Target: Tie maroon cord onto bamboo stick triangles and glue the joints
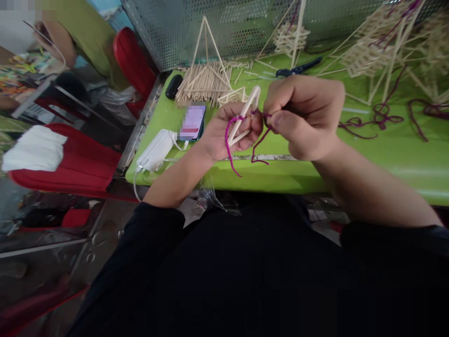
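My left hand [224, 126] has its fingers curled around a small triangle of pale wooden sticks [248, 102], held above the table's front edge. Purple yarn [228, 140] is looped on one stick, with a loose end hanging below. My right hand [305, 117] pinches another part of the yarn between thumb and forefinger, close to the triangle's right side. From that pinch a tail of yarn dangles toward the table edge. The left fingertips and part of the triangle overlap, so the exact grip there is partly hidden.
On the green table [386, 154] lie a heap of wooden sticks [203, 84], a stick pyramid [206, 42], a phone [192, 122], a white power bank [156, 150], dark-handled scissors [298, 69] and loose yarn [382, 117]. Stick structures [368, 56] stand behind. Red chairs [77, 164] and a person are leftward.
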### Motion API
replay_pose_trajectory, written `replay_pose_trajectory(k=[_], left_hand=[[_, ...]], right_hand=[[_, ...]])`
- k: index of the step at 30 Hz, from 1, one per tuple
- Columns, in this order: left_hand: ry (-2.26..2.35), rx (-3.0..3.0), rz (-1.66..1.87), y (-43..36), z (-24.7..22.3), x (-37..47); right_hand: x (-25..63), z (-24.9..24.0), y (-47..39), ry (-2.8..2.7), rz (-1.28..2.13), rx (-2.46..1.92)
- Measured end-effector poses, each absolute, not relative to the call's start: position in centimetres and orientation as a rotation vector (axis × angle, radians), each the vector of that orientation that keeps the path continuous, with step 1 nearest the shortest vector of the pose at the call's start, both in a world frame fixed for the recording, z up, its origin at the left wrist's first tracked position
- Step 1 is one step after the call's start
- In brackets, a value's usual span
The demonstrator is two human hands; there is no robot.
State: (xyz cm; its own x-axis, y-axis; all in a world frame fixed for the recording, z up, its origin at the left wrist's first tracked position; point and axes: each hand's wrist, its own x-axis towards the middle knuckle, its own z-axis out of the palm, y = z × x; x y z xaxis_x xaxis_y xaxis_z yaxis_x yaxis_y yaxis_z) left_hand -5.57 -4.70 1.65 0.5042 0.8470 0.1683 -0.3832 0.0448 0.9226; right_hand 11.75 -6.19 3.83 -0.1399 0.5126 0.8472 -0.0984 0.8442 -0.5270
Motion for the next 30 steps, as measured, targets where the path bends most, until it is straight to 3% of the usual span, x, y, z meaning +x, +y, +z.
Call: replay_pose_trajectory(k=[8, 13, 19, 30], left_hand=[[0.49, 1.148, 1.056, -4.7, 2.4, -5.9], [0.49, 1.197, 1.158, -4.1, 2.4, -5.6], [0.668, 1.293, 1.394, -4.5, 2.9, -5.3], [0.541, 1.378, 1.663, -3.3, 2.2, -5.6]], right_hand=[[12.9, 3.9, -4.8, -1.569, 0.308, -0.565], [12.0, 4.8, -5.7, -1.385, 0.093, -0.528], [12.2, 4.4, -7.5, -1.551, -0.102, -0.468], [12.0, 4.1, -7.6, -1.543, 0.165, -0.664]])
